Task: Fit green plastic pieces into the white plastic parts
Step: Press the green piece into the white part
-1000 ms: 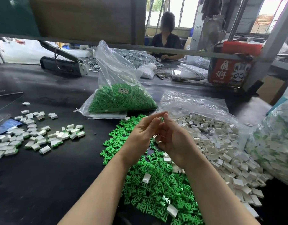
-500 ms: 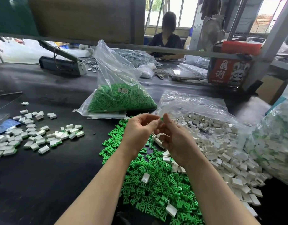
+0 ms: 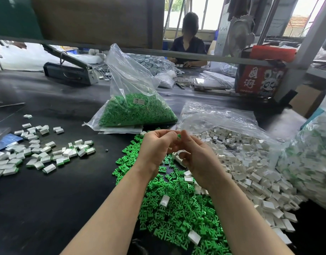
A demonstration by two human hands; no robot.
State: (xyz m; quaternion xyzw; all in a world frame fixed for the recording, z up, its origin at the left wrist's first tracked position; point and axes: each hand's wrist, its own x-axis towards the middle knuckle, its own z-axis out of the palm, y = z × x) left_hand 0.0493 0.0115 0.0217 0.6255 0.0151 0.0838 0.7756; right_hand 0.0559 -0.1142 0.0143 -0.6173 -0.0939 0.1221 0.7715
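Note:
My left hand [image 3: 156, 148] and my right hand [image 3: 197, 161] meet above a loose heap of green plastic pieces [image 3: 173, 205] on the black table [image 3: 48, 208]. Between the fingertips of both hands a small green piece [image 3: 179, 136] shows, pinched there. White plastic parts [image 3: 178, 157] sit tucked under the curled fingers of my right hand. A big pile of white parts [image 3: 250, 162] spreads to the right on a clear bag.
Assembled white-and-green parts [image 3: 39, 153] lie scattered at the left. A clear bag of green pieces [image 3: 136, 111] stands behind my hands. Another bag of parts [image 3: 309, 162] bulges at the right edge. A person [image 3: 188, 46] works at the far side of the table.
Both hands stay together over the green heap. My left fingers have curled more round the green piece, and my right hand has shifted slightly right.

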